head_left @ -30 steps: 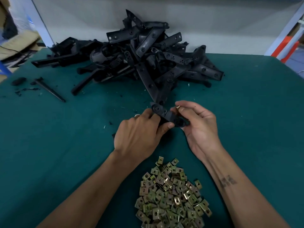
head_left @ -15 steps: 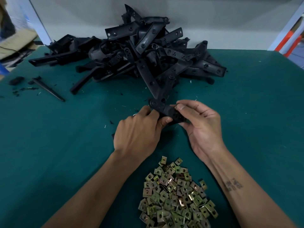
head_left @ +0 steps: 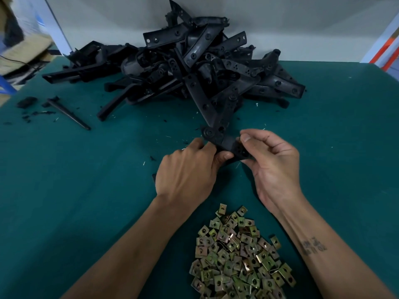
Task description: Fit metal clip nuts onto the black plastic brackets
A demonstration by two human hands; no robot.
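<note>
Both hands hold one black plastic bracket (head_left: 224, 141) just above the green table (head_left: 82, 190), in front of the big pile. My left hand (head_left: 187, 173) grips its near left part, thumb on top. My right hand (head_left: 272, 165) pinches the bracket's right end between thumb and forefinger; whether a clip nut sits under those fingers is hidden. A heap of brass-coloured clip nuts (head_left: 239, 257) lies near me between my forearms.
A large pile of black brackets (head_left: 194, 67) fills the back middle of the table against a grey wall. A loose black strip (head_left: 69, 113) and small black scraps lie at the left. Cardboard boxes stand beyond the left edge.
The bracket and both hands have stayed in place. My right thumb and forefinger have shifted along the bracket's right end; the small brass piece seen at my fingertips a second ago no longer shows.
</note>
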